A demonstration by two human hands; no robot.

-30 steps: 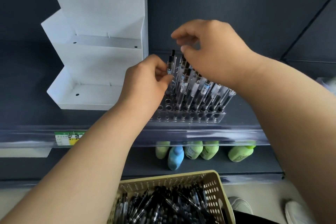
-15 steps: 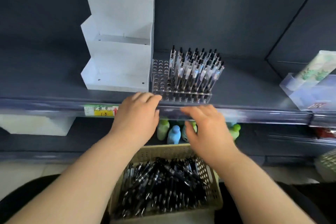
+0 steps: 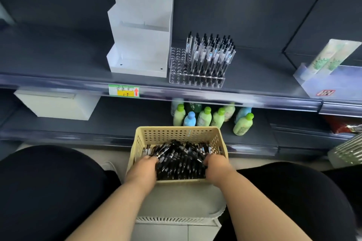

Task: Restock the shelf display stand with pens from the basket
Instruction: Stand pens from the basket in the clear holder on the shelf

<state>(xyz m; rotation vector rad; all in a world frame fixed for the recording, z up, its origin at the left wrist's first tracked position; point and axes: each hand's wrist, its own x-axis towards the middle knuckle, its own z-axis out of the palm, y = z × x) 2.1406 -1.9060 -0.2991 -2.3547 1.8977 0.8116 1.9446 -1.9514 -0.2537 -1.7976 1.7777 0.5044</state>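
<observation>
Both your left hand [image 3: 144,170] and right hand [image 3: 217,168] have dropped from display stand [image 3: 195,82] to basket [image 3: 176,134], curled among pens [image 3: 180,160], grip unclear: refilling.

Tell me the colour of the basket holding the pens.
The basket is pale yellow, perforated with round holes; head view.

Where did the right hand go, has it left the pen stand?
Yes. The right hand has come down from the clear pen stand on the shelf into the yellow basket of pens.
</observation>
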